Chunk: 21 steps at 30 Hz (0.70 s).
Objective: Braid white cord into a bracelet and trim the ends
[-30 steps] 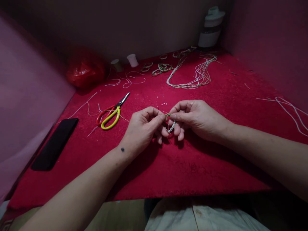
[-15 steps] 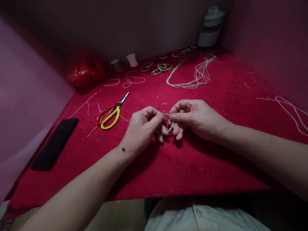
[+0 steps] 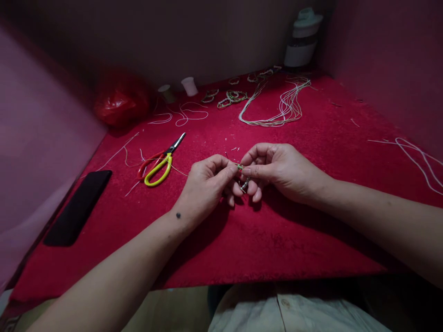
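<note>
- One braided cord [image 3: 239, 167] is between the two hands, above the near-middle part of the desk [image 3: 221, 258]; its green stretch lies right of the left hand's fingertips and left of the right hand's, so neither hand is clearly nearer.
- That short green stretch runs roughly crosswise, from one hand to the other; a paler part curves below it, among the lower fingers, and whether it closes into a ring is hidden.
- Left hand [image 3: 212, 177]: thumb and forefinger pinch the braid's left end, the other fingers curled loosely beneath.
- Right hand [image 3: 277, 163]: thumb and forefinger pinch the braid's right side, lower fingers bent near the pale part.
- One thin cord [image 3: 178, 170] stretches from the scissors to the left hand; whether it joins the braid cannot be told.
- One pair of scissors [image 3: 169, 159], left of the left hand, blades pointing away and to the right.
- One phone [image 3: 79, 207], two spools [image 3: 189, 86], one red bag [image 3: 119, 105], one bottle [image 3: 300, 54].
- One bundle of cords [image 3: 265, 123] beyond the hands; several braided loops [image 3: 237, 96] beside it, overlapping too much to count.
</note>
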Each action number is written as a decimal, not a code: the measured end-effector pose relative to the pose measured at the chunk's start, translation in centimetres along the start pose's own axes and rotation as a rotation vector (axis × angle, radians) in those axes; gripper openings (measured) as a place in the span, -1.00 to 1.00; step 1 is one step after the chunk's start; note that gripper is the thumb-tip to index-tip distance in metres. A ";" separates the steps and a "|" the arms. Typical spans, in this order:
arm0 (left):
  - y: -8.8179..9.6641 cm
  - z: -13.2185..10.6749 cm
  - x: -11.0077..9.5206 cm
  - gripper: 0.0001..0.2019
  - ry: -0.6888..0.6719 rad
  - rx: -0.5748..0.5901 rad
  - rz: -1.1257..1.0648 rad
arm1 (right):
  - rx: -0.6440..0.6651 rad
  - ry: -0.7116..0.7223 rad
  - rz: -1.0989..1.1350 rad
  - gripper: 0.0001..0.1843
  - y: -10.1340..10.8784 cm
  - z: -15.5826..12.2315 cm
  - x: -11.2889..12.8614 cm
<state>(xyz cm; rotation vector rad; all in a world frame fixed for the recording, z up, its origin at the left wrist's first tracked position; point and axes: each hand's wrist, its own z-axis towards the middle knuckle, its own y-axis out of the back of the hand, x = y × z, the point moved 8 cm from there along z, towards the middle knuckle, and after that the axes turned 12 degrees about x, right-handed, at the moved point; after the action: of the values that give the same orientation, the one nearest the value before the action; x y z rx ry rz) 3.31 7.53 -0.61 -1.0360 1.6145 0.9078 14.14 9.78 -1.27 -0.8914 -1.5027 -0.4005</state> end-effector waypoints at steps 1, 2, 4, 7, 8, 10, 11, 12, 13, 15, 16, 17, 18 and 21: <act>0.0 0.0 0.0 -0.85 0.000 0.002 -0.001 | 0.007 0.001 -0.003 -0.89 -0.1 0.0 0.0; -0.1 0.1 0.0 -0.85 -0.003 0.004 -0.001 | 0.013 -0.001 -0.005 -0.90 -0.1 0.0 0.0; -0.1 0.1 0.0 -0.86 -0.007 0.005 -0.005 | 0.011 -0.008 -0.007 -0.91 -0.1 -0.1 0.0; -0.2 0.1 0.0 -0.86 -0.006 0.001 -0.005 | -0.001 -0.011 -0.005 -0.88 0.0 -0.2 0.1; -0.2 0.1 -0.1 -0.86 -0.005 0.001 -0.004 | -0.005 -0.010 -0.009 -0.86 0.0 -0.2 0.1; -0.2 0.0 -0.1 -0.86 -0.002 -0.004 0.002 | -0.012 -0.015 -0.029 -0.82 0.0 -0.3 0.2; -0.2 0.0 -0.2 -0.86 0.002 -0.007 0.008 | -0.017 -0.020 -0.043 -0.81 0.0 -0.3 0.3; -0.2 -0.1 -0.2 -0.86 0.004 -0.010 0.015 | -0.020 -0.024 -0.057 -0.80 0.0 -0.3 0.4; -0.2 -0.1 -0.2 -0.86 0.005 -0.012 0.022 | -0.023 -0.031 -0.069 -0.80 0.0 -0.4 0.4; -0.2 -0.1 -0.4 -0.85 0.000 -0.016 0.037 | -0.028 -0.045 -0.079 -0.80 -0.1 -0.4 0.5; -0.2 -0.2 -0.4 -0.84 -0.004 -0.018 0.041 | -0.029 -0.048 -0.079 -0.80 -0.1 -0.5 0.6; -0.1 -0.2 -0.5 -0.84 -0.007 -0.021 0.045 | -0.030 -0.049 -0.076 -0.80 -0.1 -0.5 0.6; -0.1 -0.2 -0.5 -0.84 -0.009 -0.024 0.049 | -0.030 -0.046 -0.075 -0.80 -0.1 -0.5 0.6; -0.1 -0.2 -0.5 -0.84 -0.014 -0.031 0.062 | -0.024 -0.038 -0.098 -0.77 -0.2 -0.4 0.7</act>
<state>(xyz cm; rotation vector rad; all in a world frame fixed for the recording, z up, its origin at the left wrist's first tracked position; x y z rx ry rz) 3.46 7.41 -0.09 -1.0035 1.6336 0.9819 14.34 9.53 -0.51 -0.8509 -1.5837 -0.4762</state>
